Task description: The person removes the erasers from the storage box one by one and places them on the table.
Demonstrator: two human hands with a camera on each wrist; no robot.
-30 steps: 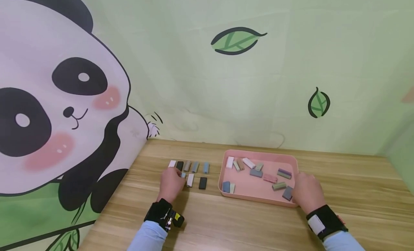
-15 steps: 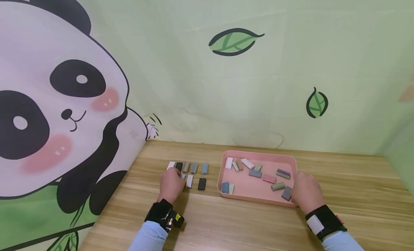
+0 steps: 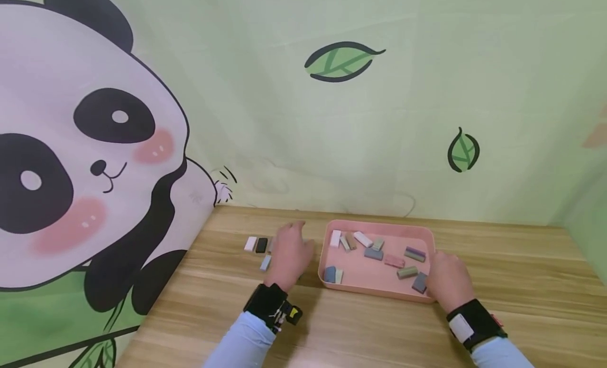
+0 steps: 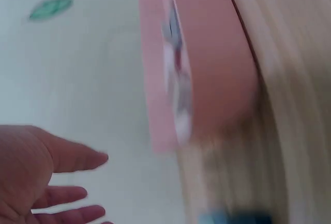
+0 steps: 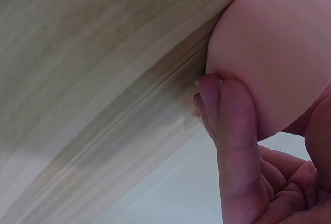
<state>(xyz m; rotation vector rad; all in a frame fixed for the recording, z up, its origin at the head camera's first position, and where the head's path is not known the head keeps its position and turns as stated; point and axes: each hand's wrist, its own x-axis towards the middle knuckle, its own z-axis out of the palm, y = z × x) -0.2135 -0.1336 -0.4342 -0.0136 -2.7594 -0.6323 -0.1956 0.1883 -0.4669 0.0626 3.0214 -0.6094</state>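
My left hand (image 3: 289, 253) is raised over the small eraser-like blocks on the table, its fingers apart and holding nothing. In the left wrist view the fingers (image 4: 77, 157) stretch out in front of the pale backdrop. Left of that hand lie a white block (image 3: 250, 244), a black block (image 3: 261, 245) and a light blue block (image 3: 265, 262); the hand covers others. A pink tray (image 3: 370, 291) holds several blocks in white, blue, green and pink. My right hand (image 3: 449, 281) grips its right end; in the right wrist view the fingers (image 5: 238, 136) lie against the outer wall.
The wooden table (image 3: 360, 333) runs back to a pale green cloth backdrop (image 3: 284, 120) printed with a panda and leaves. Inside the tray, a grey block (image 3: 420, 282) lies close beside the right hand.
My left hand has let go of the light blue block, which now lies below the black one, and has moved right towards the tray. The right hand stays put.
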